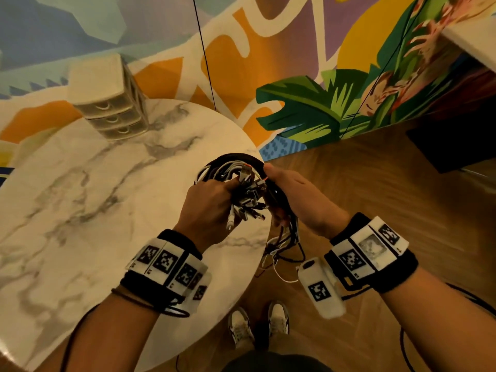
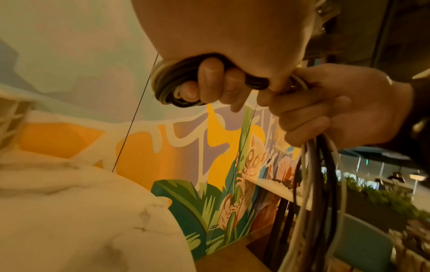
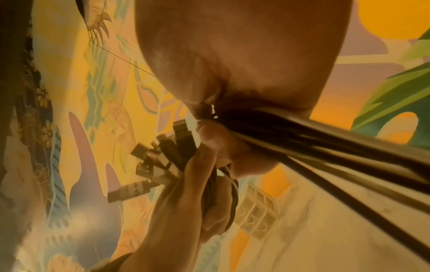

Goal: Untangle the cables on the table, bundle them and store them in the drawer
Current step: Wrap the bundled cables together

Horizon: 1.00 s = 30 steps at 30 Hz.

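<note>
A: Black and white cables (image 1: 236, 181) are sitting coiled in both hands above the worktop's near edge, not lying on it

B: Grip?

A: Left hand (image 1: 212, 208) is curling round the coil, fingers (image 2: 209, 82) threading through the loop in the left wrist view. Right hand (image 1: 298, 200) is clenching the other side, loose tails (image 1: 281, 245) dangling below toward the floor

B: Why held like that?

A: Guessing both hands are keeping the loops from springing open while the plug ends (image 3: 151, 165) are fanning out together on the left side, so bundling is looking mid-way, tails not yet wound in

B: Drawer?

A: Small beige drawer unit (image 1: 107, 103) is standing at the far side of the worktop, well apart from the coil, all three drawers looking closed

B: Surface, room?

A: Marble-look round worktop (image 1: 80, 197) is carrying only that unit as far as I'm seeing. Wooden floor (image 1: 375, 197) is showing right of it, painted mural wall (image 1: 322, 103) with big green leaves running behind, two thin black lines hanging down in front of it
</note>
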Motion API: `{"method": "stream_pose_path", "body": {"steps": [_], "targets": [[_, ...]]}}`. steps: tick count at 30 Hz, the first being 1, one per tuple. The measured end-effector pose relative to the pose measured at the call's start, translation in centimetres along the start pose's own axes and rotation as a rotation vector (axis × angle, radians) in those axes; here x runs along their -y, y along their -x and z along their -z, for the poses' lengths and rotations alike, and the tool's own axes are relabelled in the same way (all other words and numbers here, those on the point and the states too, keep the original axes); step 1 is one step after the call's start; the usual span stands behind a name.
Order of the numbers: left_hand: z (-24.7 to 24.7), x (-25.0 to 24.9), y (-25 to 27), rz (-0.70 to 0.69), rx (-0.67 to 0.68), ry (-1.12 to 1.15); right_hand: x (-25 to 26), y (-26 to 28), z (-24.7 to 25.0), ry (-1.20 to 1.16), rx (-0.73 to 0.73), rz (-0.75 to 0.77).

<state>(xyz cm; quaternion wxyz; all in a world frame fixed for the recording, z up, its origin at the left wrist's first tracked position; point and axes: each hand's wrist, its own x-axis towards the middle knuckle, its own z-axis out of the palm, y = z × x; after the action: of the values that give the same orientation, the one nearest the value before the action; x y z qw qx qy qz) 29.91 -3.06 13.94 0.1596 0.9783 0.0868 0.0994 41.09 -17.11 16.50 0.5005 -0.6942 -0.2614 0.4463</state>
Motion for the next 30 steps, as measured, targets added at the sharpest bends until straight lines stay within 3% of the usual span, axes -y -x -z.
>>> {"method": "stream_pose_path", "body": {"steps": [5, 11, 17, 22, 30], "targets": [[-1.4, -0.3, -0.1, 0.144, -0.059, 0.242, -0.6, 0.2, -0.6, 0.263, -0.142, 0.132], [-2.6, -1.4, -1.2, 0.468, -0.014, 0.638, -1.2, 0.2, -1.6, 0.043, -0.18, 0.092], [-2.8, -1.7, 0.1, 0.547, 0.168, 1.009, -2.1, -0.2, -1.9, -0.17, -0.128, -0.004], [-2.8, -1.9, -0.1, 0.508, 0.183, 1.058, -2.0, -0.1, -1.8, -0.257, -0.123, -0.035], [-2.9, -2.4, -0.1, 0.462, 0.153, 1.176, -3.1, 0.0, -2.5, 0.08, -0.257, 0.092]]}}
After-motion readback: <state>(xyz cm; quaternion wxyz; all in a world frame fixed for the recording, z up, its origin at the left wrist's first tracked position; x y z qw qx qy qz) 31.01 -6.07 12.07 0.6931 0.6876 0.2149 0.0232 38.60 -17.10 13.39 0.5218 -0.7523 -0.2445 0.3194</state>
